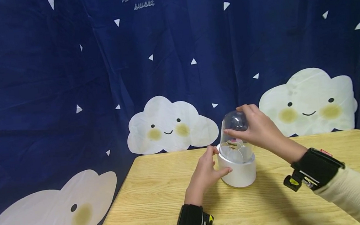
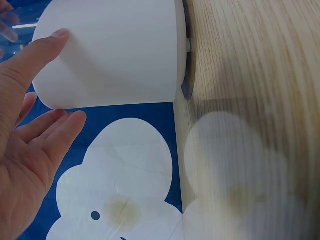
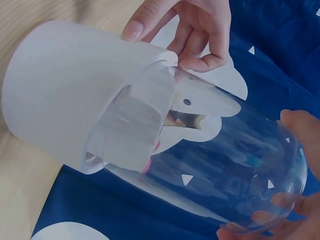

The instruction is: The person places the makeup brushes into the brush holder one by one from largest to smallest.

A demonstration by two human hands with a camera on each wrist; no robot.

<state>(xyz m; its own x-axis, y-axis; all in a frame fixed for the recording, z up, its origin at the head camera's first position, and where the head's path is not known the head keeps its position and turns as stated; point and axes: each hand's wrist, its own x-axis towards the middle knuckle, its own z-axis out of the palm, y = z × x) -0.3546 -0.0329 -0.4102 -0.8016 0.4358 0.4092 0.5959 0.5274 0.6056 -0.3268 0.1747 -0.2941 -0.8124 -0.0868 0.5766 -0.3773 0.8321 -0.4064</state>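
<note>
A white cylindrical base (image 1: 241, 175) stands upright on the wooden table. A clear plastic dome (image 1: 230, 124) sits with its lower end at the base's rim; whether it is fully seated I cannot tell. My right hand (image 1: 260, 128) holds the dome near its rounded top, thumb on the near side and fingers beyond. At the base's upper left, my left hand (image 1: 203, 174) grips the wall and rim between thumb (image 2: 52, 45) and fingers. Through the dome show a gold-coloured piece (image 3: 185, 120), small pink bits (image 3: 147, 165) and a whitish translucent part (image 3: 132, 137).
The pale wooden table (image 1: 161, 192) runs up to a dark blue curtain (image 1: 173, 31) printed with white triangles and smiling clouds. Each wrist wears a black strap (image 1: 320, 168) with a small mounted device.
</note>
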